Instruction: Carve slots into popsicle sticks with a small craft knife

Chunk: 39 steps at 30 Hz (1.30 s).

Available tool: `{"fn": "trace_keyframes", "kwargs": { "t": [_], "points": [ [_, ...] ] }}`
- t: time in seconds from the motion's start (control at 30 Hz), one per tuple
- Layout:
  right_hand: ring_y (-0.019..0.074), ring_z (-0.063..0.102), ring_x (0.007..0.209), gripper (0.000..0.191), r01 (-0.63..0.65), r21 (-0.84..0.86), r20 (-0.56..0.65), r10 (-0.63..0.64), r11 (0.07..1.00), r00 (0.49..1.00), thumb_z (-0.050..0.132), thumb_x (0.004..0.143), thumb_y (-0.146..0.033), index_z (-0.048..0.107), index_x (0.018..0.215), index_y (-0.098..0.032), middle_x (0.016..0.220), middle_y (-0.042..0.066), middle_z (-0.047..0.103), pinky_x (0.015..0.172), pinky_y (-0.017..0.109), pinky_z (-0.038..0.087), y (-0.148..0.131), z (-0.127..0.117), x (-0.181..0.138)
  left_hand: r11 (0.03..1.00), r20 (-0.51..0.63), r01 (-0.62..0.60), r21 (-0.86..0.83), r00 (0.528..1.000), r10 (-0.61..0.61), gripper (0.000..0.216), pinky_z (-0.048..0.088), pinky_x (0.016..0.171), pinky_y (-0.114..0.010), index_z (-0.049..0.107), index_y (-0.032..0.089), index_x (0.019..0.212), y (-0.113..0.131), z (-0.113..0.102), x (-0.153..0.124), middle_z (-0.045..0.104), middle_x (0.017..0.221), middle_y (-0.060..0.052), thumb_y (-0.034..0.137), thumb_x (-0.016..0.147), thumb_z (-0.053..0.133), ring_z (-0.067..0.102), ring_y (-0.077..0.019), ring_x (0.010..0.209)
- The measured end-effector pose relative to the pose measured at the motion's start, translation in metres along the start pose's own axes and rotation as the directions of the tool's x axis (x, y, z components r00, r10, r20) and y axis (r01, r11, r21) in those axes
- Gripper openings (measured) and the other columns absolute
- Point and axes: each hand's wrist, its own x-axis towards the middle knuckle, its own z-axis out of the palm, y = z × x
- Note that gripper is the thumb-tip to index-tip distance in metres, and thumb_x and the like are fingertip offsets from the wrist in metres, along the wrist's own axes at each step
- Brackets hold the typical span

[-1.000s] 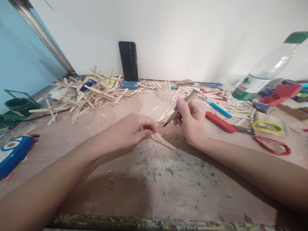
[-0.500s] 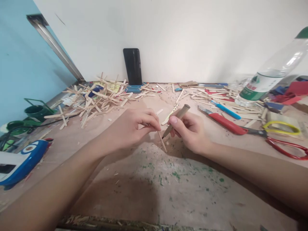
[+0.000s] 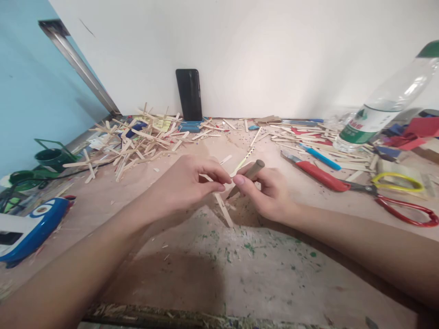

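Note:
My left hand (image 3: 194,183) reaches in from the left, its thumb and fingers pinched on the upper part of a popsicle stick (image 3: 224,212). The stick slants down to the right with its broad face showing, its lower end close to the tabletop. In my right hand (image 3: 269,192) is a brownish marker (image 3: 254,170), gripped like a pen. Its tip points down and left, right beside the stick; whether it touches I cannot tell. Just behind the hands lies a pale stick with dark spots (image 3: 244,160).
A heap of popsicle sticks (image 3: 137,141) lies back left, with a black phone (image 3: 189,94) leaning on the white wall. To the right are a red-handled knife (image 3: 320,176), a blue pen (image 3: 320,156), scissors (image 3: 398,183) and a plastic bottle (image 3: 368,116). A blue-and-white device (image 3: 44,228) sits at left.
The stick has turned from edge-on to show its broad face, and its lower end has shifted slightly left. The marker has tilted lower, its tip moving left.

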Motion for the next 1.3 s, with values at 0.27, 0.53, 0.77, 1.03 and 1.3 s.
{"fn": "trace_keyframes", "kwargs": {
  "t": [0.27, 0.53, 0.77, 1.03, 1.3],
  "points": [
    [0.0112, 0.058, 0.063, 0.041, -0.143, 0.094, -0.016, 0.145, 0.985, 0.989, 0.074, 0.118, -0.051, 0.068, 0.092, -0.019, 0.077, -0.006, 0.061, 0.063, 0.026, 0.056, 0.001, 0.001, 0.002, 1.0, -0.043, 0.005, -0.007, 0.999, -0.005, 0.009, 0.063, 0.078, -0.026, 0.092, 0.024, 0.092, 0.0, -0.009, 0.003, 0.089, 0.095, -0.003, 0.028, 0.091, 0.084, 0.077, -0.0177, 0.085],
    [0.0087, 0.051, 0.055, 0.049, -0.469, 0.33, 0.405, 0.326, 0.819, 0.854, 0.075, 0.117, -0.055, 0.064, 0.086, -0.019, 0.071, -0.007, 0.057, 0.053, 0.022, 0.047, -0.005, -0.007, 0.016, 0.992, -0.178, -0.076, -0.102, 0.982, 0.057, 0.004, 0.064, 0.079, -0.032, 0.089, 0.029, 0.089, 0.004, -0.012, 0.0, 0.088, 0.096, -0.001, 0.032, 0.09, 0.091, 0.08, -0.0213, 0.092],
    [0.0065, 0.047, 0.054, 0.042, -0.701, 0.411, 0.711, 0.276, 0.584, 0.647, 0.07, 0.119, -0.057, 0.074, 0.115, -0.016, 0.084, -0.004, 0.066, 0.046, 0.019, 0.04, 0.001, -0.008, 0.019, 0.945, -0.412, -0.283, -0.162, 0.89, 0.196, 0.015, 0.066, 0.075, -0.031, 0.088, 0.031, 0.089, -0.004, -0.008, -0.001, 0.085, 0.093, 0.002, 0.022, 0.088, 0.1, 0.08, -0.0172, 0.089],
    [0.0079, 0.049, 0.057, 0.035, -0.66, 0.365, 0.651, 0.327, 0.656, 0.685, 0.076, 0.117, -0.049, 0.071, 0.106, -0.017, 0.08, -0.006, 0.061, 0.051, 0.02, 0.045, 0.0, -0.013, 0.02, 0.967, -0.328, -0.147, -0.208, 0.942, 0.073, 0.011, 0.071, 0.073, -0.029, 0.092, 0.026, 0.092, -0.003, -0.008, 0.006, 0.089, 0.095, -0.003, 0.033, 0.086, 0.098, 0.083, -0.0196, 0.083],
    [0.0113, 0.047, 0.063, 0.045, -0.487, 0.2, 0.533, 0.323, 0.85, 0.782, 0.087, 0.105, -0.054, 0.066, 0.083, -0.021, 0.074, -0.006, 0.058, 0.059, 0.026, 0.043, -0.018, -0.028, 0.036, 0.977, -0.03, 0.104, -0.185, 0.993, -0.112, 0.025, 0.061, 0.066, -0.025, 0.085, 0.019, 0.088, 0.004, -0.018, 0.004, 0.081, 0.075, -0.001, 0.044, 0.091, 0.082, 0.076, -0.0156, 0.067]
  ]
}}
